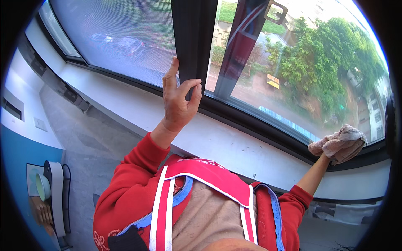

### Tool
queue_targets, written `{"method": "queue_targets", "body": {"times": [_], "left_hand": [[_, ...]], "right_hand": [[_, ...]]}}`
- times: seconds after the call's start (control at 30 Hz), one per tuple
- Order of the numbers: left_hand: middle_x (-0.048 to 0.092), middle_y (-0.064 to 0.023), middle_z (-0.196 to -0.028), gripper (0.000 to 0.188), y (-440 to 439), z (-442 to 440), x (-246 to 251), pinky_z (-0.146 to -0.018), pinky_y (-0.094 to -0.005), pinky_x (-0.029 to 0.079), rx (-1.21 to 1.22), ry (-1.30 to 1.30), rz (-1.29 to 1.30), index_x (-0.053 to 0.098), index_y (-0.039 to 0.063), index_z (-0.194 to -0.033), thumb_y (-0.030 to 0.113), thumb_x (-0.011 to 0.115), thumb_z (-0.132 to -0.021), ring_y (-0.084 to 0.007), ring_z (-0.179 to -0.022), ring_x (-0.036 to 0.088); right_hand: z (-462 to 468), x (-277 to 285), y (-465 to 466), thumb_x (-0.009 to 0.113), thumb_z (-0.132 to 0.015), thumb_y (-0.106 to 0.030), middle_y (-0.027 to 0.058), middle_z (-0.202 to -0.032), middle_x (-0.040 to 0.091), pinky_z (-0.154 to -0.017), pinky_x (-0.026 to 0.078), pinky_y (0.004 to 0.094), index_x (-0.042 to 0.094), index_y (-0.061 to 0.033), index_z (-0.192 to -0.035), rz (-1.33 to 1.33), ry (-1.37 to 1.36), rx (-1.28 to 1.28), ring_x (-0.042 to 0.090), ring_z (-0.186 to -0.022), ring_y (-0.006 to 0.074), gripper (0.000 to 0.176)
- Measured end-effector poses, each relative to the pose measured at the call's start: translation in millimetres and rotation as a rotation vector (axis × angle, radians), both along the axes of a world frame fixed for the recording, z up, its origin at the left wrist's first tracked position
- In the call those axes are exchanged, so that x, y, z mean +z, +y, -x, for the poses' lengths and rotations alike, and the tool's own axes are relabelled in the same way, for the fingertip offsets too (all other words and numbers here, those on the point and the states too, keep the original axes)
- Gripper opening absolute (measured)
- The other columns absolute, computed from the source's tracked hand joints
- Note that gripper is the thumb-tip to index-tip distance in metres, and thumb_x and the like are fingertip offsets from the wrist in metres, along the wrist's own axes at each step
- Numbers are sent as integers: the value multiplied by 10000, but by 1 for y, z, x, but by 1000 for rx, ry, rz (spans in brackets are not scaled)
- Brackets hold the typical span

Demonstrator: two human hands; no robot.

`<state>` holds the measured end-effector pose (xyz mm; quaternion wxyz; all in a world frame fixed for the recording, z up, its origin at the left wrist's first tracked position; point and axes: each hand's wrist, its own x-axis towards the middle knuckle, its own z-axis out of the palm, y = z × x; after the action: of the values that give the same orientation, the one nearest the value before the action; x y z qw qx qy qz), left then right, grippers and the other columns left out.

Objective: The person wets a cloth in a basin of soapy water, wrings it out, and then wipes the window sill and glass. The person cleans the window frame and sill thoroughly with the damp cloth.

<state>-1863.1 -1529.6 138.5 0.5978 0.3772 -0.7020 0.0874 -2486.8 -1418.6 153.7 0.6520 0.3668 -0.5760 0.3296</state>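
Note:
My left hand [180, 98] is raised at the dark window frame [191, 40], fingers apart, one finger pointing up along the frame beside the insect screen [125, 37]. It holds nothing. At the far right, my right hand is mostly hidden behind a bunched beige cloth [340, 142], which it holds against the lower right corner of the window glass [301, 103]. Through the glass, trees and a yellow sign show outside. A metal latch plate [276, 12] shows near the top of the pane.
A white window sill [220, 141] with small dark specks runs below the frame, between my body and the window. At the lower left, a green bowl [43, 186] stands on a white and black piece of furniture [56, 200] beside a blue wall [19, 150].

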Motion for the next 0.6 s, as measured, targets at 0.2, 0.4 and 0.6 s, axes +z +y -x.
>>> {"method": "queue_targets", "body": {"times": [0.2,0.4,0.6], "left_hand": [[469,-290,-1516,79,2,0,0,-1122,-445,404,18,-1,-1,760,66,-970,67,742,-893,-405,-1403,480],[442,-317,-1521,67,1,-2,1,-1115,-438,386,-9,-12,-3,753,57,-947,86,734,-891,-412,-1381,479],[447,-313,-1521,69,1,-2,1,-1117,-436,393,-18,1,-7,751,57,-949,96,737,-893,-407,-1393,476]], "right_hand": [[-63,44,9,603,-933,-431,208,-1292,608,-1009,528,493,538,15,-1372,57,287,50,642,-1172,379,628],[-41,38,12,595,-929,-395,218,-1238,629,-964,541,512,571,10,-1321,84,306,-7,660,-1113,406,564],[-7,22,23,593,-900,-432,197,-1230,614,-999,519,517,594,-23,-1292,-28,176,38,640,-1123,386,566]]}}
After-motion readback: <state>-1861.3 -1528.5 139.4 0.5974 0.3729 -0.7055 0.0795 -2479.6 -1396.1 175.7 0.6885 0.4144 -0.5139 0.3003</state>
